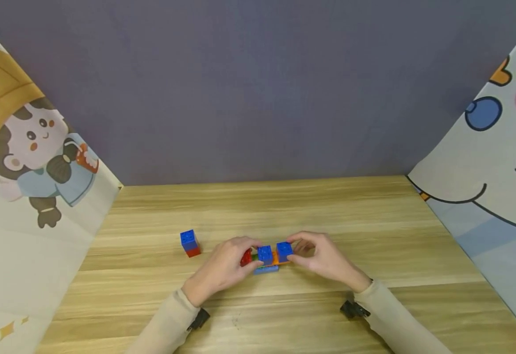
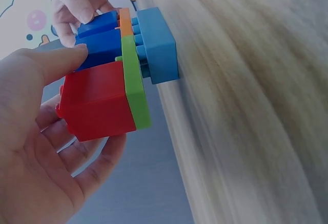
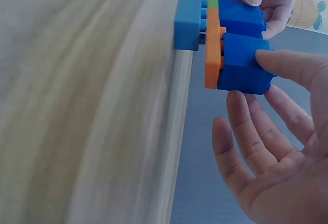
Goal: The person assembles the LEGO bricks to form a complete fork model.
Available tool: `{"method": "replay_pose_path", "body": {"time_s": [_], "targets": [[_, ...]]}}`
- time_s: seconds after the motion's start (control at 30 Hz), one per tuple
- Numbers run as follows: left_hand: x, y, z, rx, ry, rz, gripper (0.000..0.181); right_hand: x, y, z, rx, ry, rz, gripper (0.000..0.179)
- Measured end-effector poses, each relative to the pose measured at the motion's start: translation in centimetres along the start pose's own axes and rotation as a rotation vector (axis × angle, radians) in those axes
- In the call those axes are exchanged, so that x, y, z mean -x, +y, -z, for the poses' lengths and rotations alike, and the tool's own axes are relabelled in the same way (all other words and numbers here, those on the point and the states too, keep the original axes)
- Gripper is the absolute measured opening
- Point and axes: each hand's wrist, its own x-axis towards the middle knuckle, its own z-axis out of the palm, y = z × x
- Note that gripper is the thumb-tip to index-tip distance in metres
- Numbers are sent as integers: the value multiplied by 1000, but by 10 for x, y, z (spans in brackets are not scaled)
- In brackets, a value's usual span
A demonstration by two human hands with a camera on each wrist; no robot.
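Note:
In the middle of the table stands a toy brick build: a light blue brick (image 2: 158, 44) at the bottom, a green plate (image 2: 134, 88) and an orange plate (image 3: 212, 49) end to end above it. A red brick (image 2: 100, 101) and a blue brick (image 3: 241, 19) sit on the green side. Another blue brick (image 3: 246, 62) is over the orange plate, with studs showing in a narrow gap beneath. My left hand (image 1: 229, 260) pinches the blue brick beside the red one between thumb and fingers. The outer blue brick is pinched by my right hand (image 1: 322, 255). Studs also show above the light blue brick.
A separate stack, a blue brick (image 1: 189, 240) on a red brick (image 1: 193, 252), stands left of the hands on the wooden table (image 1: 152, 300). A grey panel (image 1: 258, 98) rises behind the table, with cartoon-printed panels at both sides.

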Motion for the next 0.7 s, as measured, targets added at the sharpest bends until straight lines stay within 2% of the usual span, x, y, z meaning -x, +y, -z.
{"method": "replay_pose_path", "body": {"time_s": [0.7], "targets": [[2, 3, -2, -46, 14, -32, 37, 3, 0, 2, 28, -19, 63, 36]]}}
